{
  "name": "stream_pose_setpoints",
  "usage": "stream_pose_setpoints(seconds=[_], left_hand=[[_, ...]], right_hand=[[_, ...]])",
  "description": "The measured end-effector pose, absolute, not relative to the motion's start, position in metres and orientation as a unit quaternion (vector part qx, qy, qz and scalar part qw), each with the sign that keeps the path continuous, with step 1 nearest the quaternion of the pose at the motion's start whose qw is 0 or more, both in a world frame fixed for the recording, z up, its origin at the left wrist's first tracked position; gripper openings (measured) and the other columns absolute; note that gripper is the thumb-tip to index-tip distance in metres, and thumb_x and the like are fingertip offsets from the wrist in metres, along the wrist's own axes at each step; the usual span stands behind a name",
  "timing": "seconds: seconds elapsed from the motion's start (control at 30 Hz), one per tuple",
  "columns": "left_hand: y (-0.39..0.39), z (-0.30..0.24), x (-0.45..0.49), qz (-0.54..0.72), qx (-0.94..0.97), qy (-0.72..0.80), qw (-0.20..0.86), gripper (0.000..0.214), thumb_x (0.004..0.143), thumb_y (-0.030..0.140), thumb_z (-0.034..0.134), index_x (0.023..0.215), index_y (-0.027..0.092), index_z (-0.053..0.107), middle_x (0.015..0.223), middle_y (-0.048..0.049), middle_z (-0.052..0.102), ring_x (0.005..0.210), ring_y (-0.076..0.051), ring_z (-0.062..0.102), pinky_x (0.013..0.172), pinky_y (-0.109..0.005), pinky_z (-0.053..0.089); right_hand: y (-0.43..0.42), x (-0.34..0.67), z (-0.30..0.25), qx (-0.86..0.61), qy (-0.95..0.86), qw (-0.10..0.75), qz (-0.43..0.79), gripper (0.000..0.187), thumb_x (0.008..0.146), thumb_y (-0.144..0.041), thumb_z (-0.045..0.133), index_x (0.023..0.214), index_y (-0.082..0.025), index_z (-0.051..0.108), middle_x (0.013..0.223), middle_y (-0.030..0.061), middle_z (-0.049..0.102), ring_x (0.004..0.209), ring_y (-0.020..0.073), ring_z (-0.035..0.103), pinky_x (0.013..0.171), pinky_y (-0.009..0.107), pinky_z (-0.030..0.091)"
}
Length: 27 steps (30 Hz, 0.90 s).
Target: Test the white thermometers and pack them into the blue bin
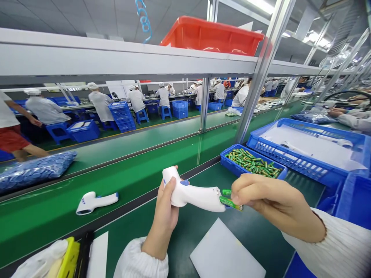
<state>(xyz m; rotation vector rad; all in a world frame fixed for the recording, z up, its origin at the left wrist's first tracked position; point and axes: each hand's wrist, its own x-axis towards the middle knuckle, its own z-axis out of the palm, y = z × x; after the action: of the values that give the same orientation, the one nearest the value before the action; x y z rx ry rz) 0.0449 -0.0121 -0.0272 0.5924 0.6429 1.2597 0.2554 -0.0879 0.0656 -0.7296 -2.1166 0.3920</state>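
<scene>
My left hand (168, 200) is wrapped round the head of a white infrared thermometer (199, 196) with a blue trigger. The thermometer lies sideways in the air, its handle end pointing right. Pinched in my right hand (269, 199) are two green batteries (230, 202). The tip of the lower battery meets the open end of the handle; how deep it sits I cannot tell. Behind my right hand stands a blue tray of loose green batteries (252, 160). Under both hands a white square pad (227, 251) lies on the dark green bench.
Another white thermometer (95, 201) lies on the green conveyor belt (139, 173). A large slotted blue crate (304, 160) stands at right. Overhead, a shelf (116, 58) carries a red bin (211, 34), and a metal post (265, 65) rises beyond the batteries. People sit at benches farther back.
</scene>
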Motion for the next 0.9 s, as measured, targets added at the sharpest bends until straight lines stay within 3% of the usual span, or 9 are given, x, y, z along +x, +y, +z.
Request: stream_pose_setpoints(seconds=[0.27, 0.37, 0.47, 0.63, 0.8, 0.9], left_hand=[[-0.016, -0.028, 0.048, 0.557, 0.272, 0.291, 0.729, 0.077, 0.073, 0.047, 0.077, 0.139, 0.020, 0.049, 0.076, -0.0011, 0.066, 0.070, -0.015, 0.063, 0.065, -0.024, 0.047], [-0.016, -0.028, 0.049, 0.554, 0.272, 0.287, 0.733, 0.078, 0.073, 0.046, 0.078, 0.140, 0.020, 0.048, 0.076, -0.0003, 0.065, 0.070, -0.014, 0.063, 0.066, -0.024, 0.047], [-0.015, -0.028, 0.048, 0.555, 0.271, 0.285, 0.733, 0.076, 0.073, 0.047, 0.078, 0.138, 0.020, 0.049, 0.076, -0.0002, 0.065, 0.069, -0.014, 0.062, 0.065, -0.023, 0.047], [-0.014, -0.029, 0.045, 0.564, 0.289, 0.272, 0.724, 0.070, 0.075, 0.044, 0.076, 0.136, 0.020, 0.051, 0.077, -0.0006, 0.064, 0.070, -0.014, 0.062, 0.063, -0.023, 0.048], [-0.013, -0.029, 0.046, 0.560, 0.269, 0.271, 0.736, 0.070, 0.075, 0.046, 0.076, 0.135, 0.019, 0.052, 0.076, -0.0012, 0.065, 0.071, -0.014, 0.063, 0.065, -0.023, 0.048], [-0.012, -0.029, 0.047, 0.552, 0.261, 0.279, 0.741, 0.073, 0.074, 0.046, 0.076, 0.137, 0.019, 0.051, 0.075, -0.0024, 0.065, 0.070, -0.014, 0.063, 0.064, -0.023, 0.047]], right_hand=[[-0.085, 0.257, 0.060, -0.284, -0.835, 0.412, 0.229, 0.027, 0.100, -0.019, 0.042, 0.104, -0.022, 0.068, 0.090, 0.0080, 0.069, 0.074, 0.0139, 0.065, 0.064, 0.022, 0.053], [-0.084, 0.258, 0.059, -0.288, -0.819, 0.421, 0.263, 0.019, 0.097, -0.030, 0.053, 0.102, -0.022, 0.070, 0.090, 0.0079, 0.069, 0.078, 0.0158, 0.065, 0.068, 0.024, 0.053], [-0.083, 0.257, 0.061, -0.304, -0.795, 0.436, 0.291, 0.014, 0.094, -0.028, 0.060, 0.093, -0.021, 0.072, 0.085, 0.0066, 0.069, 0.079, 0.0147, 0.066, 0.069, 0.022, 0.053], [-0.080, 0.256, 0.060, -0.377, -0.702, 0.405, 0.449, 0.022, 0.086, -0.036, 0.070, 0.079, -0.017, 0.076, 0.085, 0.0079, 0.067, 0.070, 0.0127, 0.064, 0.059, 0.021, 0.052], [-0.075, 0.260, 0.053, -0.407, -0.590, 0.530, 0.454, 0.016, 0.087, -0.036, 0.069, 0.092, -0.021, 0.072, 0.078, 0.0016, 0.062, 0.046, 0.0041, 0.050, 0.044, 0.017, 0.042], [-0.075, 0.259, 0.049, -0.400, -0.620, 0.514, 0.438, 0.021, 0.088, -0.034, 0.068, 0.106, -0.022, 0.070, 0.089, 0.0045, 0.064, 0.052, 0.0066, 0.056, 0.047, 0.019, 0.048]])
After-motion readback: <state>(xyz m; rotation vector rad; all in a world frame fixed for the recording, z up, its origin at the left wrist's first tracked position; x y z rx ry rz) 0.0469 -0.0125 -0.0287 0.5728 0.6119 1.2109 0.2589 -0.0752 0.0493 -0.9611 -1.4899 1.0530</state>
